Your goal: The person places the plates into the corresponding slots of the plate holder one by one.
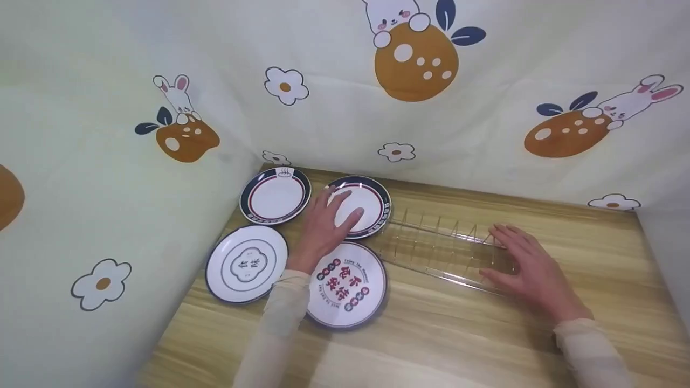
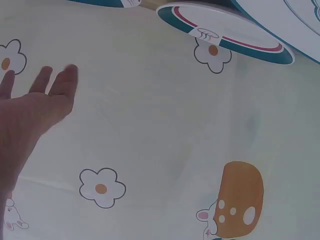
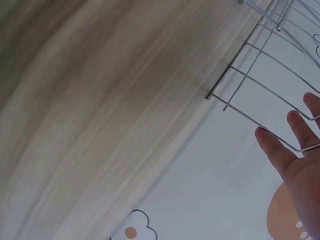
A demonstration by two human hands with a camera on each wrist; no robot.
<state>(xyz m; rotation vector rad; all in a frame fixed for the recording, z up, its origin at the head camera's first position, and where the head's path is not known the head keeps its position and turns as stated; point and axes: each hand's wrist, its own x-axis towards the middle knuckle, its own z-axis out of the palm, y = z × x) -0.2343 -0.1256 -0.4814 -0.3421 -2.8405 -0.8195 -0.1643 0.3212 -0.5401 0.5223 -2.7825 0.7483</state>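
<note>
My left hand (image 1: 323,223) is over the dark-rimmed white plate (image 1: 369,213) at the back right of the group of plates, its fingers spread; whether the fingertips touch the rim cannot be told. The left wrist view shows the same hand (image 2: 37,107) with nothing in its fingers. My right hand (image 1: 533,269) is at the right end of a metal wire dish rack (image 1: 442,275), thumb near the front rail and fingers near the back rail. In the right wrist view, fairly straight fingers (image 3: 277,150) touch the rack's end wires (image 3: 250,120).
Another dark-rimmed plate (image 1: 275,196) lies at the back left. In front are a plate with a grey emblem (image 1: 223,269) and one with red characters (image 1: 347,315). All lie on a wood-grain table (image 1: 431,345), bordered by printed cloth walls (image 1: 323,124).
</note>
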